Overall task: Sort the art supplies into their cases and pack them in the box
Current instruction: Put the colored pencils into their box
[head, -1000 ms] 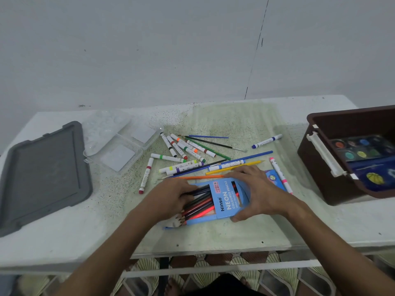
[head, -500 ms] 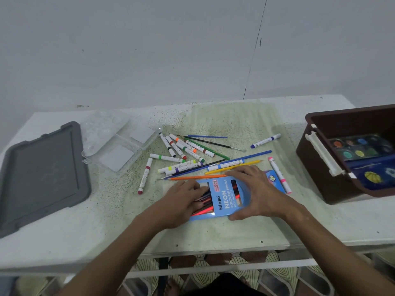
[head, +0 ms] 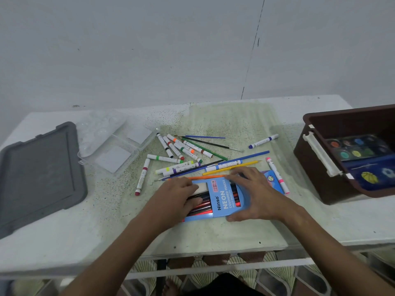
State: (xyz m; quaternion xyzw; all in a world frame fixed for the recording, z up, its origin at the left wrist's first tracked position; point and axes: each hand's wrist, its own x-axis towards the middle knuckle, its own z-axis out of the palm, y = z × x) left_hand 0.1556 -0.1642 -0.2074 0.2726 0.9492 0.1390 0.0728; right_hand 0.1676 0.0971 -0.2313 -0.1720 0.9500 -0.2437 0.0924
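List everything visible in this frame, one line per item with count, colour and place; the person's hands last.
table: one, white, with a speckled green middle patch.
pencil box: one, blue, near centre of the table, under both hands.
coloured pencils: several, dark and red, partly inside the pencil box.
markers: about a dozen, white with coloured caps, scattered behind the pencil box.
loose pencils and brushes: several, blue, yellow, orange, green, black, among the markers.
clear plastic case: one, open, left of the markers.
grey lid: one, far left.
brown box: one, right edge of the table.
paint set: one, blue, inside the brown box.
left hand: on the coloured pencils.
right hand: gripping the pencil box.
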